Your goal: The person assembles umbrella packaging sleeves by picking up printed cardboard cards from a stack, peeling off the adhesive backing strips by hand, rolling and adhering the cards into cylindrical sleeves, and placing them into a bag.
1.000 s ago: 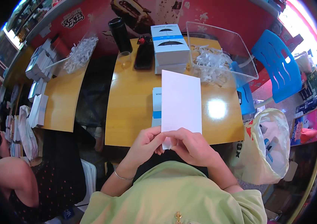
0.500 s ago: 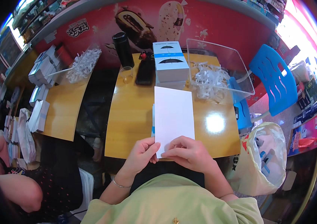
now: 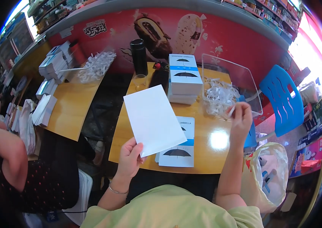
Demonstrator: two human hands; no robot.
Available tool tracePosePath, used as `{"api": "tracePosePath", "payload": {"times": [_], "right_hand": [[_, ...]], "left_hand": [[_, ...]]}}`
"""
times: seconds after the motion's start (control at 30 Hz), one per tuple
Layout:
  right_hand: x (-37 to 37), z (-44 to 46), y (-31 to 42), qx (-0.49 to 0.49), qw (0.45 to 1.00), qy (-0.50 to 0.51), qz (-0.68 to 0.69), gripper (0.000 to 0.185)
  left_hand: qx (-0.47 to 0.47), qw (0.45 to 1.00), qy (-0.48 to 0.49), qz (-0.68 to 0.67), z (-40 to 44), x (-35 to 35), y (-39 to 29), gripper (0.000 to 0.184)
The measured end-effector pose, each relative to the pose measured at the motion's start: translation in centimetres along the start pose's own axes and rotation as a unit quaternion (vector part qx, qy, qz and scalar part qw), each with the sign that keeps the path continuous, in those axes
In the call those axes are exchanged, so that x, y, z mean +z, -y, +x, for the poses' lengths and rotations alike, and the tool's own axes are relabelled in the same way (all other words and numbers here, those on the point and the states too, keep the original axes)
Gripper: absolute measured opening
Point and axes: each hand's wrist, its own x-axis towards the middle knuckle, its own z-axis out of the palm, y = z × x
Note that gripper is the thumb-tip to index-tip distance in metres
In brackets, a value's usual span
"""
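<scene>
On the worktop (image 3: 202, 152), cards (image 3: 176, 152) lie before a stack (image 3: 185, 85); a cup (image 3: 140, 81) and a bottle (image 3: 138, 57) stand left of it, strips (image 3: 219, 95) in a tub (image 3: 250, 78) to its right. A chair (image 3: 284, 100) stands farther right.

"WINDPROOF UMBRELLA" is printed atop the far stack of cards (image 3: 185, 78), "UMBRELLA" shows on the partly covered near cards (image 3: 177, 154), and the red wall (image 3: 117, 40) at the far left bears the Chinese logo (image 3: 95, 29) "巧乐兹", the smaller characters above it being too blurred to read.
</scene>
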Motion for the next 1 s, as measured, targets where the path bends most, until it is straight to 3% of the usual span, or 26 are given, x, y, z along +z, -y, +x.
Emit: {"api": "tracePosePath", "payload": {"times": [0.07, 0.17, 0.27, 0.3, 0.4, 0.47, 0.53, 0.8, 0.83, 0.93, 0.97, 1.0], "right_hand": [[-0.7, 2.8, -1.5, -0.058, 0.997, -0.052, 0.0, 0.007], [-2.2, 6.7, -3.7, -0.109, 0.986, -0.057, -0.115, 0.024], [-3.6, 8.2, -6.1, -0.195, 0.868, 0.003, -0.457, 0.043], [-4.0, 7.7, -6.7, -0.154, 0.853, 0.0, -0.499, 0.052], [-2.3, 4.5, -2.1, -0.233, 0.862, 0.015, -0.45, 0.052], [-1.8, 1.7, -0.9, -0.209, 0.9, 0.135, -0.358, 0.055], [0.3, -2.0, 2.0, -0.246, 0.863, 0.191, -0.399, 0.058], [0.3, -7.5, 3.9, -0.309, 0.871, 0.307, -0.227, 0.027], [0.1, -7.8, 4.0, -0.27, 0.886, 0.335, -0.174, 0.025], [0.0, -8.5, 4.1, -0.145, 0.901, 0.409, -0.009, 0.019], [-0.1, -8.4, 4.2, -0.138, 0.889, 0.436, 0.034, 0.013], [-0.1, -8.5, 4.2, -0.119, 0.884, 0.446, 0.067, 0.012]], "left_hand": [[0.011, 1.0, -0.004, 0.0, -0.3, -0.1, -0.3, 0.024], [0.01, 1.0, -0.003, 0.007, -1.1, -0.3, -0.3, 0.025], [-0.001, 1.0, 0.01, 0.008, -1.3, -0.4, -0.1, 0.028], [-0.005, 1.0, 0.013, 0.015, -1.4, -0.4, 0.0, 0.03], [-0.018, 0.999, 0.025, 0.01, -1.3, -0.1, 0.2, 0.033], [-0.032, 0.999, 0.041, 0.002, -1.3, 0.3, 0.4, 0.035], [-0.044, 0.997, 0.07, -0.002, -1.1, 0.7, 0.6, 0.037], [-0.094, 0.974, 0.206, -0.032, -1.4, 1.9, 1.3, 0.044], [-0.098, 0.967, 0.232, -0.033, -1.4, 1.7, 1.4, 0.046], [-0.086, 0.975, 0.185, -0.091, -1.2, 3.0, 1.7, 0.062], [-0.099, 0.968, 0.225, -0.038, -1.0, 2.7, 1.5, 0.083], [-0.117, 0.967, 0.21, -0.081, -1.0, 2.5, 1.5, 0.085]]}}
